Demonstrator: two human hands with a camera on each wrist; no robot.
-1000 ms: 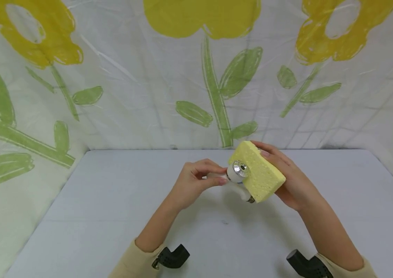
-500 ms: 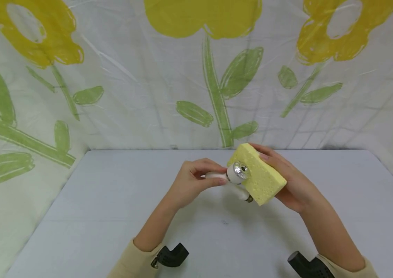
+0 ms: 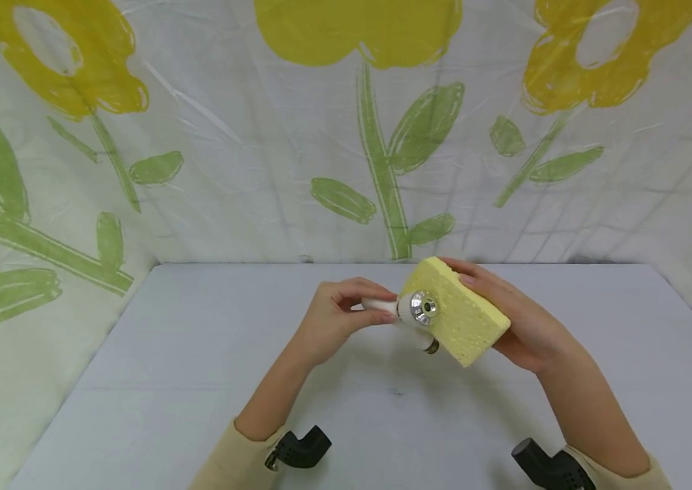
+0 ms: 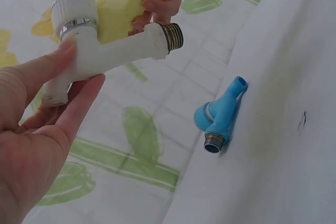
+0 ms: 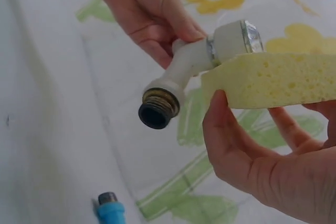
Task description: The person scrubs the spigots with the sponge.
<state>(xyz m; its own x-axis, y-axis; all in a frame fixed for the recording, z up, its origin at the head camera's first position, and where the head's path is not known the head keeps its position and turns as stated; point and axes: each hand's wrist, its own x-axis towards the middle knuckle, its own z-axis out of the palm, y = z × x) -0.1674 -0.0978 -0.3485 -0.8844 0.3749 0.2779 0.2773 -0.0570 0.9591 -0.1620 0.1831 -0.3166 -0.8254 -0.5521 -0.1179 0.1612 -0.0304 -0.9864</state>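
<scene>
My left hand (image 3: pixel 335 318) pinches a white plastic tap (image 4: pixel 86 56) by its body and spout, between thumb and fingers. The tap has a ribbed knob with a silvery band, and a brassy threaded inlet (image 5: pixel 157 107) pointing away from that hand. A yellow sponge (image 3: pixel 465 316) is gripped in my right hand (image 3: pixel 526 327), thumb on one side and fingers on the other. In the head view the sponge's broad face lies right at the tap's knob (image 3: pixel 417 308). Both things are held up above the table.
A blue tap (image 4: pixel 223 111) with a threaded metal end lies on the white table (image 3: pixel 168 354), seen in both wrist views and hidden in the head view. Behind the table hangs a pale sheet (image 3: pixel 229 170) printed with yellow flowers and green leaves.
The sponge and right hand have shifted slightly down and to the right. The white tap has turned a little in the left hand, its inlet moving left in the head view.
</scene>
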